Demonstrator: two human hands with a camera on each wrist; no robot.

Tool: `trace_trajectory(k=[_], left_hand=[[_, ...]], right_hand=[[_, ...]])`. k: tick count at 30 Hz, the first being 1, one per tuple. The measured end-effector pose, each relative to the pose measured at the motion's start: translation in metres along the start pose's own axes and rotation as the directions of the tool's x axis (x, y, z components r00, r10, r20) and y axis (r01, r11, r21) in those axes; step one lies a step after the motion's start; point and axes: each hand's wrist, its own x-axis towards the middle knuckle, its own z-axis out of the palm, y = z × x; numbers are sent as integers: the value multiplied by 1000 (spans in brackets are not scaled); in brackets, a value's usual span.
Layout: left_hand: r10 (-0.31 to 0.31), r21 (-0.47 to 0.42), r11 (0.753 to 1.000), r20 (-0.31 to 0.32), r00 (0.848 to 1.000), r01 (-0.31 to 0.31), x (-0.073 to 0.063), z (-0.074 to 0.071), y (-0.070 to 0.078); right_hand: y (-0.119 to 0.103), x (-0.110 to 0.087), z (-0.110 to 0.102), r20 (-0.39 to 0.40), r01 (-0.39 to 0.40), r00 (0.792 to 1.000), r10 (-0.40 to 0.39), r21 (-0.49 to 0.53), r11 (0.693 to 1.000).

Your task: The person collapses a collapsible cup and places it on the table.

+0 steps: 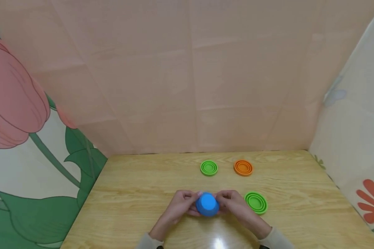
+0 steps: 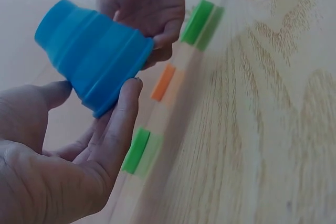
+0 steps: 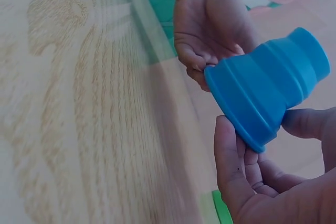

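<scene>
Between both hands a blue collapsible cup [image 1: 207, 204] is held above the table, stretched out to its stepped cone shape. Its narrow base points up and its wide rim faces down. My left hand [image 1: 182, 204] pinches one side, with the thumb on the outer wall and the fingers [image 2: 126, 103] at the rim. On the opposite side my right hand [image 1: 233, 204] grips the cup the same way, thumb against the wall and fingertips [image 3: 226, 129] under the rim. A green collapsed cup [image 1: 256, 203] lies flat on the table beside my right wrist.
Farther back on the wooden table [image 1: 137, 183] lie another flat green collapsed cup [image 1: 209, 168] and a flat orange collapsed cup [image 1: 243, 167]. A pinkish cloth backdrop [image 1: 193, 86] rises behind the table, with flower-patterned cloth on both sides.
</scene>
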Motion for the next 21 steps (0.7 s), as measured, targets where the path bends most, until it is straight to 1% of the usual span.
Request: trace_trajectory(k=[8, 12, 21], left_hand=[[-13, 17, 1000, 30, 999, 13, 0, 0, -1], [-18, 26, 1000, 45, 999, 17, -2, -1, -1], [-21, 27, 999, 85, 996, 18, -4, -3, -1]], right_hand=[[2, -1, -1, 28, 13, 1000, -13, -1, 1000], [2, 0, 0, 41, 36, 999, -35, -14, 999], [2, 0, -1, 33, 54, 998, -52, -68, 996]])
